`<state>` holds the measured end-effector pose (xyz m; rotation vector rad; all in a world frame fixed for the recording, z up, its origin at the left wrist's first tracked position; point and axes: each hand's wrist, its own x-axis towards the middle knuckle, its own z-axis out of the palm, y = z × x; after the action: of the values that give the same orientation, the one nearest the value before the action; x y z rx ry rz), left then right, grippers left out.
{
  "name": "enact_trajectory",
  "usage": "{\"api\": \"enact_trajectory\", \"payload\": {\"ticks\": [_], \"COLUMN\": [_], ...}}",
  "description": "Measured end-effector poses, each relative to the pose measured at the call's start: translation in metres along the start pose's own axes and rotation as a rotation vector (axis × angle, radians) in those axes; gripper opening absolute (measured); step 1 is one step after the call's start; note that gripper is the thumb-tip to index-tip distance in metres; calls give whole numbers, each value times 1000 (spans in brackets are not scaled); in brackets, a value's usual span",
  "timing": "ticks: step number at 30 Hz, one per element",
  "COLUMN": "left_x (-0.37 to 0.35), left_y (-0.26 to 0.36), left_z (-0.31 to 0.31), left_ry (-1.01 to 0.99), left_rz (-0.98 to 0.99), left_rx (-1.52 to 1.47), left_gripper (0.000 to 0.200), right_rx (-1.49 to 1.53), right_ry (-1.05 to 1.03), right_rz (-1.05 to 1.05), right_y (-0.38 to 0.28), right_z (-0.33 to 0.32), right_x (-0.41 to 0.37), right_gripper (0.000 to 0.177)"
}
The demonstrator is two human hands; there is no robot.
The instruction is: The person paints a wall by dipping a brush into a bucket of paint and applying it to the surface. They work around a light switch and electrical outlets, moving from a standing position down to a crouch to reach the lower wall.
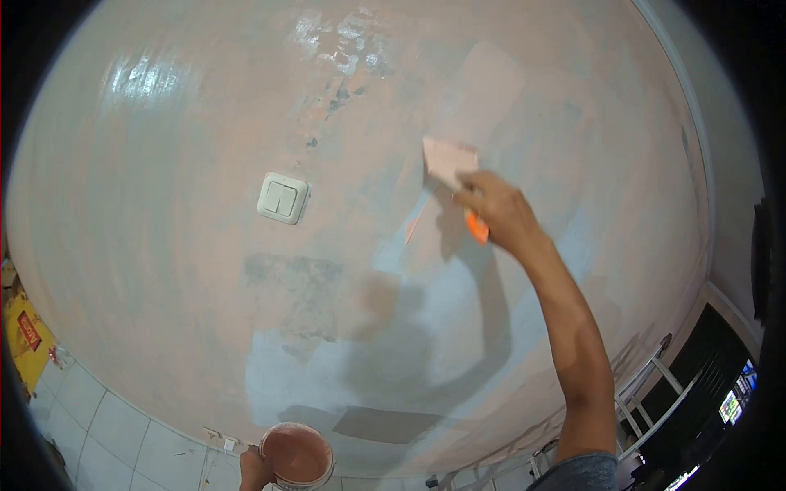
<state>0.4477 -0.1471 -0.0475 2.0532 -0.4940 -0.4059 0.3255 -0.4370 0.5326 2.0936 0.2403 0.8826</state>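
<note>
My right hand (505, 214) grips a putty knife with an orange handle, its wide blade (449, 159) coated in pale pink and laid against the wall (176, 270). Below and left of the blade, a thin pink ridge (413, 229) marks the surface beside a light blue-grey patch (393, 255). Low in view, my left hand (255, 470) holds a small bucket (330, 460) by its side. Smooth pinkish-brown paste (296, 455) lies inside it. The fingers behind the bucket are partly hidden.
A white double light switch (282, 198) sits on the wall. A metal ladder (655, 401) stands at lower right near a lit screen (733, 401). White floor tiles (115, 430) and a yellow package (24, 335) are at lower left. A socket (228, 445) is low on the wall.
</note>
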Motion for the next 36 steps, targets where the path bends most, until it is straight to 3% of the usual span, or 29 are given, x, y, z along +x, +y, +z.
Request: {"api": "enact_trajectory", "payload": {"ticks": [1,4,8,10,15,19,22,26,28,30,32,34,36], "left_x": [3,2,6,4,4,-3,4,7,12,8,8,6,8], "left_y": [-3,4,1,2,-4,11,-9,-8,-12,-10,-8,-7,-20], "left_z": [1,-7,-4,-5,-7,-19,-10,-6,3,4,5,6,17], "left_ry": [19,12,36,66,113,70,102,80,111,102,103,-46,-1], "left_rz": [57,119,59,100,97,2,51,214,102,115,123,54,88], "left_rx": [63,130,142,141,70,-6,-21,136,105,117,114,67,144], "left_gripper": [35,34,33,32,29,27,29,31,34,33,33,32,33], "right_rx": [48,84,116,12,-133,-365,-407,-8,-21,99,262,430,821], "right_ry": [-82,-24,352,456,389,439,399,405,253,169,241,315,374], "right_rz": [24,45,22,174,740,588,480,174,86,-9,-1,-10,359], "right_y": [-13,-12,67,100,147,151,125,53,2,-30,-46,-43,-22], "right_z": [-8,-28,-52,-68,-79,-42,-23,11,14,21,15,8,-4], "right_x": [-4,0,32,52,89,121,148,158,148,134,119,120,124], "right_gripper": [23,22,23,16,19,17,17,17,23,26,16,7,9]}}
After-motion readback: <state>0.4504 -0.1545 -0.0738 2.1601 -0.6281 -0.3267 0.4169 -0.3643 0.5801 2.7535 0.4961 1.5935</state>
